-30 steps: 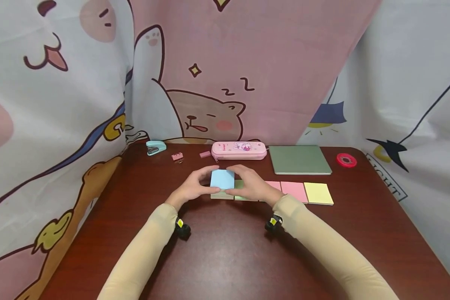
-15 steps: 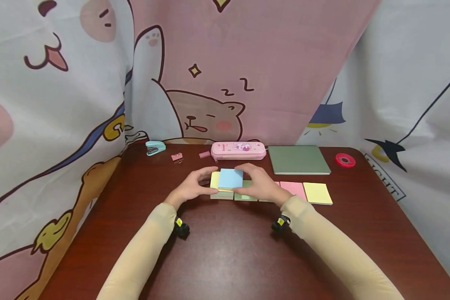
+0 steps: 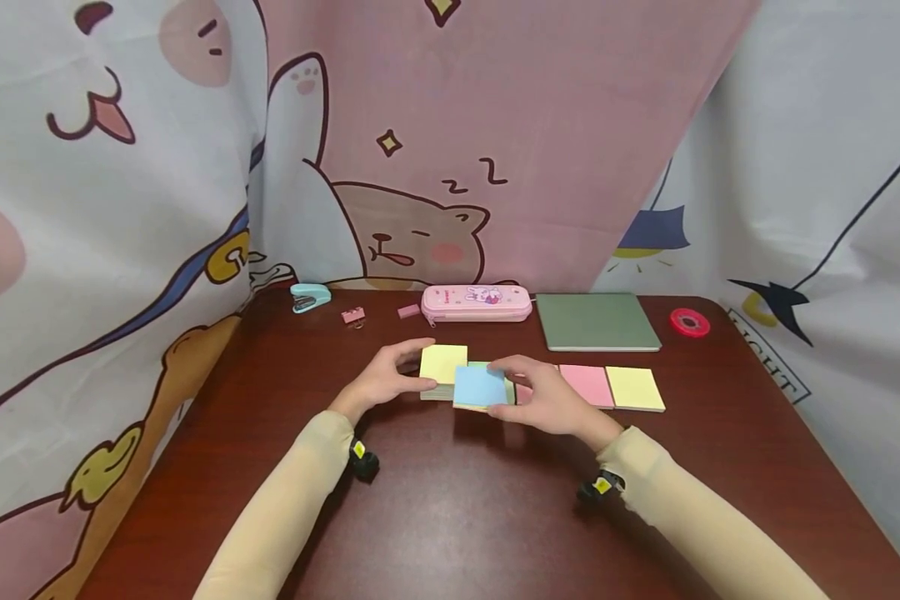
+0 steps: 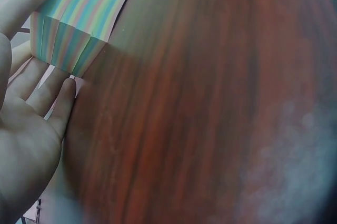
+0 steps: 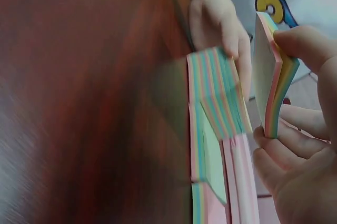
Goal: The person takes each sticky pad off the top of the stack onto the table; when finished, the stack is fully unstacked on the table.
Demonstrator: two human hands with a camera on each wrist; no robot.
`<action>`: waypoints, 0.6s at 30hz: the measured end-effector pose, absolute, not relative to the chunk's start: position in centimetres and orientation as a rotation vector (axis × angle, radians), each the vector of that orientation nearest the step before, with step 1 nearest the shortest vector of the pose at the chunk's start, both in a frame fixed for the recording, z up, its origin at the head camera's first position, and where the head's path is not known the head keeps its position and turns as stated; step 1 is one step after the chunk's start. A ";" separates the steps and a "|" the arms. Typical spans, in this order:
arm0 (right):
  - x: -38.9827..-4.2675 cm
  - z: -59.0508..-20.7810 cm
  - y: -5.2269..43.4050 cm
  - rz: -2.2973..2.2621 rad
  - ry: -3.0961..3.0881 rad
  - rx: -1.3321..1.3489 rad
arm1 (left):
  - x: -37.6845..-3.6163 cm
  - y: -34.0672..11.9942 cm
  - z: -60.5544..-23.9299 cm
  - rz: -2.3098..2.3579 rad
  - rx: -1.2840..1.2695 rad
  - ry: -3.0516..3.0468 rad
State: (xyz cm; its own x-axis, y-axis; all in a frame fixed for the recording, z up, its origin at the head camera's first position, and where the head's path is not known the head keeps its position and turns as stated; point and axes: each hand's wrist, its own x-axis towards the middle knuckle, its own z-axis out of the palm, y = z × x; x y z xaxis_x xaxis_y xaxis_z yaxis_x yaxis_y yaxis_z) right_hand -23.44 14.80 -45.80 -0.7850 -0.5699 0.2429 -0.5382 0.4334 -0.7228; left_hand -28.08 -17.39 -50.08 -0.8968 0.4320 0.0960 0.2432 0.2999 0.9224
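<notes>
My right hand (image 3: pixel 547 400) pinches a blue-topped sticky note pad (image 3: pixel 478 386) between thumb and fingers, above the row of pads. In the right wrist view that lifted pad (image 5: pixel 274 77) shows coloured layers at its edge, slightly spread. A taller stack of sticky notes (image 3: pixel 444 364) with a yellow top stands at the row's left end. My left hand (image 3: pixel 378 379) holds this stack at its left side, thumb in front and fingers behind. Striped layers of the stack (image 4: pixel 87 3) appear in the left wrist view. The lifted pad partly hides a green pad (image 3: pixel 510 389).
To the right, the row continues with a pink pad (image 3: pixel 587 386) and a yellow pad (image 3: pixel 635 388). Behind lie a mint stapler (image 3: pixel 310 297), binder clip (image 3: pixel 353 315), small pink block (image 3: pixel 408 311), pink pencil case (image 3: pixel 477 303), green notebook (image 3: pixel 598 322) and red tape roll (image 3: pixel 690 322).
My right hand has lifted the blue-topped pad off the stack and moved it right and nearer, uncovering the yellow top. The left hand has stayed at the stack.
</notes>
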 end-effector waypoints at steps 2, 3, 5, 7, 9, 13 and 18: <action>-22.6 -45.9 14.6 -1.302 2.599 -1.038 | -28.1 -17.4 -50.2 1.658 0.631 2.386; -22.2 -46.0 14.4 -1.293 2.588 -1.051 | -28.1 -17.5 -50.3 1.660 0.633 2.384; -21.5 -45.9 14.0 -1.241 2.586 -1.083 | -28.1 -17.5 -50.3 1.662 0.634 2.382; -21.0 -46.0 13.5 -1.170 2.596 -1.130 | -28.2 -17.6 -50.4 1.661 0.633 2.382; -20.5 -46.1 13.0 -1.094 2.609 -1.169 | -28.1 -17.7 -50.3 1.664 0.626 2.381; -20.1 -46.8 12.2 -0.941 2.657 -1.235 | -28.1 -17.6 -50.2 1.663 0.606 2.378; -19.7 -47.7 11.7 -0.772 2.695 -1.307 | -28.1 -17.6 -50.2 1.647 0.597 2.383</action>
